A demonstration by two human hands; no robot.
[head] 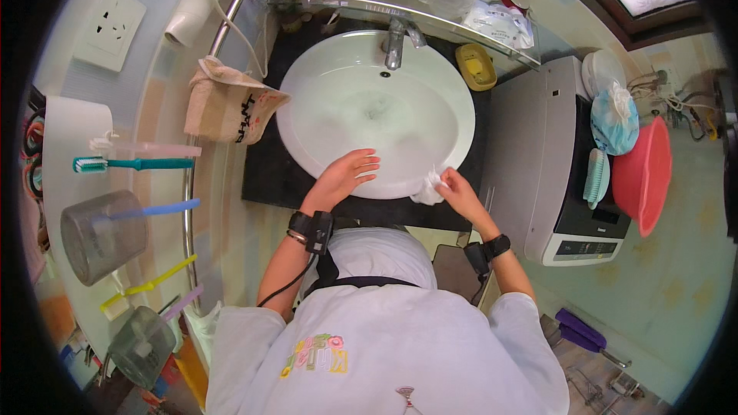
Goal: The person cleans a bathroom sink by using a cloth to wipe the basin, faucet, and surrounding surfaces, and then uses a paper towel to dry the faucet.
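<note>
My right hand (461, 191) pinches a crumpled white cloth or tissue (428, 189) at the front right rim of the basin. Over the front left of the white oval washbasin (323, 80), my left hand (346, 176) is held with its fingers apart and nothing in it. Water with a few faint bubbles seems to lie in the bowl, though its depth is unclear. A chrome faucet (394, 46) stands at the back of the basin. The dark countertop (262, 184) surrounds the bowl.
A glass shelf (369, 3) with toiletries crosses above the faucet. A yellow soap dish (476, 67) sits right of the basin. A beige towel (213, 106) hangs from the left rail. Toothbrushes and cups (106, 236) line the left wall. At right stands a washing machine (519, 155) beside a red basin (643, 176).
</note>
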